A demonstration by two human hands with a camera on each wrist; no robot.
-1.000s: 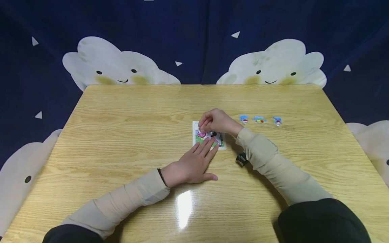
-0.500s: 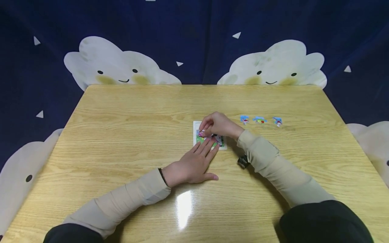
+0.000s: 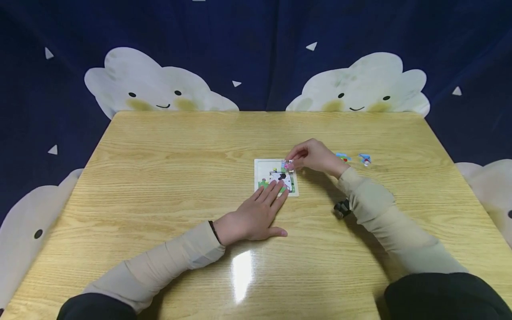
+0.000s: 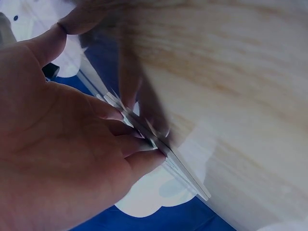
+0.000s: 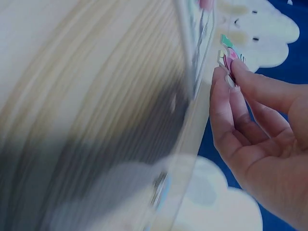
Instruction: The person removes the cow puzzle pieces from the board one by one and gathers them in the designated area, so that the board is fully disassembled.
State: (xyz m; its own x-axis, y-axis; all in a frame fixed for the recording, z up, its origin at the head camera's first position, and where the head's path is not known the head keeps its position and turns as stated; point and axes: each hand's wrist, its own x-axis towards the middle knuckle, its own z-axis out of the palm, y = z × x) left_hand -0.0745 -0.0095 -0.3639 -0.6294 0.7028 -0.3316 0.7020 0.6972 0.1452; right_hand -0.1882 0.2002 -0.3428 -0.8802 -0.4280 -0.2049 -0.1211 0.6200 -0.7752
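A small square jigsaw board (image 3: 262,168) with a white border lies at the middle of the table, partly filled with a black-and-white animal picture. My left hand (image 3: 254,218) rests with straight fingertips on its near side. In the left wrist view, the fingers (image 4: 144,163) touch the edge of the board (image 4: 187,180). At the board's far right corner, my right hand (image 3: 316,156) pinches a jigsaw piece (image 3: 286,166). The right wrist view shows this pink and green piece (image 5: 226,60) between thumb and fingers, raised off the table. Part of the board's picture is hidden by my left fingers.
Right of the board lie a blue, green and red jigsaw piece (image 3: 342,157) and a blue one (image 3: 365,159) with a red and white figure. The wooden table (image 3: 168,155) ends at a dark blue curtain (image 3: 256,53) with clouds.
My right hand has moved right and away from me, carrying the pink jigsaw piece from the board's left part to its far right corner. One loose piece is now covered. The left hand stays put.
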